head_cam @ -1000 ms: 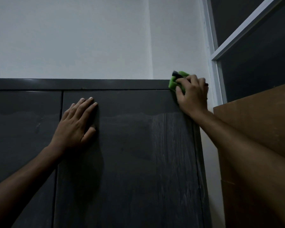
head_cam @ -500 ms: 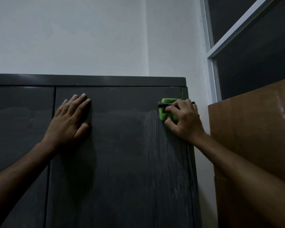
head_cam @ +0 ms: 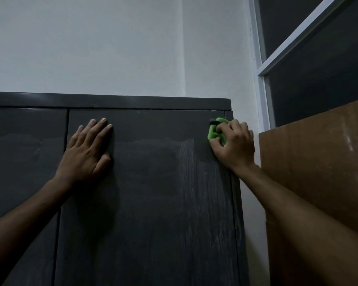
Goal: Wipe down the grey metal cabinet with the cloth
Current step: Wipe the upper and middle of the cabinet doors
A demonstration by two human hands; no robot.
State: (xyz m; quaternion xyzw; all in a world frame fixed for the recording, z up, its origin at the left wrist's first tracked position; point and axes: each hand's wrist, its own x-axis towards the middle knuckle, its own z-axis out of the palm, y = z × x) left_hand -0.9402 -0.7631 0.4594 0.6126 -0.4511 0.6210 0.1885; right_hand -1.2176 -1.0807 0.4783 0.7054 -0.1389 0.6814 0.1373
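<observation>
The grey metal cabinet (head_cam: 149,203) stands upright directly ahead of the person, its long axis vertical, its top edge just above both hands and its two door panels running down out of the frame. The green cloth (head_cam: 215,132) sits at the upper right corner of the right-hand door, just under the top rail and touching the door's outer edge. The right hand (head_cam: 235,145) is on it, so it is the nearer hand by far; the left hand (head_cam: 87,153) is well apart from the cloth, near the seam between the two doors. The right hand's fingers are curled round the bunched cloth and press it against the panel. The left hand lies flat on the door, fingers straight and close together, holding nothing and apparently bracing. A darker band runs across the top of both doors above a wavy line; below that line the right door shows pale vertical streaks. Judged from this, most of the door face below the cloth remains to be covered, so the stroke most likely runs downward along the right edge or leftward across the panel. A brown board (head_cam: 318,162) stands just beside the cabinet on the right and limits elbow room there.
</observation>
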